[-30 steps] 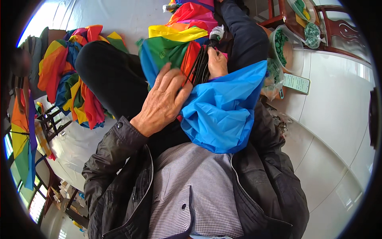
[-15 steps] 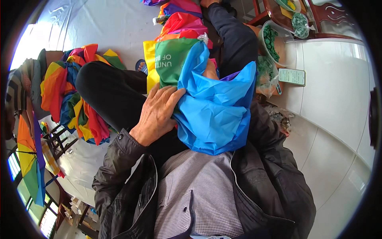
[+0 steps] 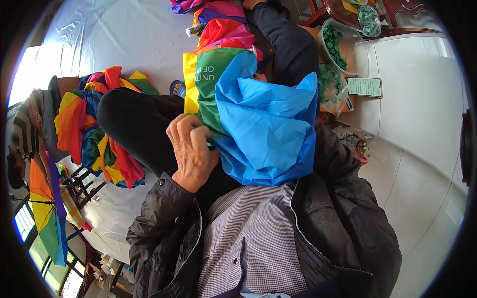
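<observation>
A multicoloured umbrella canopy (image 3: pixel 268 124) lies bunched over my lap, its broad blue panel toward me and green and yellow panels beyond, with pale lettering on the green. My left hand (image 3: pixel 191 151) is at the canopy's left side, fingers curled round the edge of the green panel. Of my right hand (image 3: pixel 259 77) only a sliver of skin shows behind the top fold of the blue panel. The cloth covers its fingers, so I cannot tell whether they grip anything.
Rainbow cloth (image 3: pixel 94 134) is heaped left of my knee, beside an opened umbrella (image 3: pixel 44 208) and another person. More folded canopies (image 3: pixel 223 32) lie ahead. To the right are a clear tub (image 3: pixel 343 47) of small green parts, a bag of green pieces (image 3: pixel 330 89) and a phone (image 3: pixel 365 87).
My left hand has gone from lying fairly flat on the green-blue seam to curling round the cloth's edge, slightly lower. The blue panel has spread over more of the right hand.
</observation>
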Demonstrator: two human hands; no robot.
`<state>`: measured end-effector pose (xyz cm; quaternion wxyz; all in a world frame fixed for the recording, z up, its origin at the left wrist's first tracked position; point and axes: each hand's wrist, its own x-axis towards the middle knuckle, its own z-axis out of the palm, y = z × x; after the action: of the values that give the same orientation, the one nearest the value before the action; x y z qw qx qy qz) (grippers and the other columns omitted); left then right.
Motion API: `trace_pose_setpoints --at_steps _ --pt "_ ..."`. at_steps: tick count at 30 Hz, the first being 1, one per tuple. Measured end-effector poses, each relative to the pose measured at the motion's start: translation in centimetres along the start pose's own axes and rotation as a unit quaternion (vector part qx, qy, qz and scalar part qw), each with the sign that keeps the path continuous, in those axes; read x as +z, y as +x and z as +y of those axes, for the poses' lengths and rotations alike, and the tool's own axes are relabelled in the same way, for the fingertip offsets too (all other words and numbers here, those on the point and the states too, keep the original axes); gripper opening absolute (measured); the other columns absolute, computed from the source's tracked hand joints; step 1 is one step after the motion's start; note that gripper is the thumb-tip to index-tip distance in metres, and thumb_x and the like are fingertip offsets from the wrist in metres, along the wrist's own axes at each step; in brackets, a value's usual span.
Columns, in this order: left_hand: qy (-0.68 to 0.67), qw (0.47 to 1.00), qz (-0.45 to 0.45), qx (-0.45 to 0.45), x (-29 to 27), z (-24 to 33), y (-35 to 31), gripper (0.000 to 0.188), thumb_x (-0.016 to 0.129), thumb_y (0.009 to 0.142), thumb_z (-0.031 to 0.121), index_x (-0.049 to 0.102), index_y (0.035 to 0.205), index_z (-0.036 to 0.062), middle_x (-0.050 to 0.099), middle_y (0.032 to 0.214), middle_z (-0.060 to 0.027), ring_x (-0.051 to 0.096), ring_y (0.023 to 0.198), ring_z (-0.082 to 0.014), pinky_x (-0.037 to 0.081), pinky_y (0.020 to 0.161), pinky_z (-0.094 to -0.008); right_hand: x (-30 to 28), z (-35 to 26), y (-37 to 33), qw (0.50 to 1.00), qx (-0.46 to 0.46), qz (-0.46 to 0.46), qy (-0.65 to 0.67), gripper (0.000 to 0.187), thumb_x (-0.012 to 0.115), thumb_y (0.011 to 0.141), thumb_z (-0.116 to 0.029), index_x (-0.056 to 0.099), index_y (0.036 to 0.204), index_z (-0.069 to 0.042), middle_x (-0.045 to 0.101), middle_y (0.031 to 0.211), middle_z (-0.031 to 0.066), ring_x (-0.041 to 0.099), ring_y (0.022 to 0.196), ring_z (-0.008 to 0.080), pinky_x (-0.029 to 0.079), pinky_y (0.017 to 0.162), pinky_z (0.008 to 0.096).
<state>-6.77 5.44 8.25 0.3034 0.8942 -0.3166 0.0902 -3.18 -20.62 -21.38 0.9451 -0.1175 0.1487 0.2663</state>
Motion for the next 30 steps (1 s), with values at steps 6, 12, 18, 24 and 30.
trace_pose_setpoints --at_steps 6,12,18,24,30 --pt "0.02 0.997 -0.063 0.034 -0.3 0.1 -0.9 0.036 0.073 0.056 0.0 0.055 0.087 0.0054 0.051 0.101 -0.0133 0.053 0.104 -0.0371 0.043 0.087 -0.0494 1.7 0.0 -1.1 0.999 0.018 0.02 0.026 0.044 0.046 0.11 -0.038 0.053 0.145 -0.013 0.062 0.138 0.0153 0.07 0.101 0.0269 0.058 0.092 0.0429" --pt "-0.101 0.985 -0.11 0.081 0.0 -0.2 -0.2 0.036 0.075 0.06 0.003 0.063 0.094 0.0083 0.051 0.099 -0.0128 0.053 0.101 -0.0348 0.044 0.087 -0.0462 3.7 -1.2 -1.0 0.998 0.029 0.041 0.047 0.044 0.046 0.109 -0.038 0.053 0.146 -0.013 0.063 0.138 0.015 0.07 0.102 0.026 0.058 0.092 0.0415" --pt "-0.147 0.972 -0.155 0.1 0.0 -0.5 0.5 0.049 0.077 0.062 0.004 0.067 0.109 0.0118 0.055 0.114 -0.0155 0.053 0.114 -0.0394 0.043 0.097 -0.0496 5.9 -0.7 -4.4 0.995 0.043 0.063 0.067 0.045 0.045 0.109 -0.038 0.052 0.146 -0.014 0.063 0.138 0.0147 0.069 0.104 0.0252 0.058 0.092 0.0401" --pt "-0.162 0.945 -0.246 0.146 0.8 -2.3 1.2 0.062 0.08 0.062 0.012 0.064 0.122 0.0104 0.056 0.134 -0.0183 0.049 0.132 -0.0443 0.037 0.111 -0.0567 8.4 -1.3 -6.2 0.991 0.049 0.09 0.082 0.046 0.045 0.109 -0.039 0.052 0.147 -0.014 0.063 0.138 0.0143 0.069 0.105 0.0243 0.057 0.092 0.0387" --pt "-0.195 0.943 -0.243 0.116 1.1 -2.9 1.1 0.065 0.082 0.066 0.022 0.064 0.127 0.0079 0.055 0.136 -0.0204 0.05 0.131 -0.0454 0.036 0.114 -0.0569 12.3 -1.0 -8.3 0.984 -0.01 0.16 0.08 0.047 0.045 0.109 -0.039 0.051 0.148 -0.014 0.064 0.138 0.014 0.068 0.107 0.0234 0.057 0.092 0.0374"
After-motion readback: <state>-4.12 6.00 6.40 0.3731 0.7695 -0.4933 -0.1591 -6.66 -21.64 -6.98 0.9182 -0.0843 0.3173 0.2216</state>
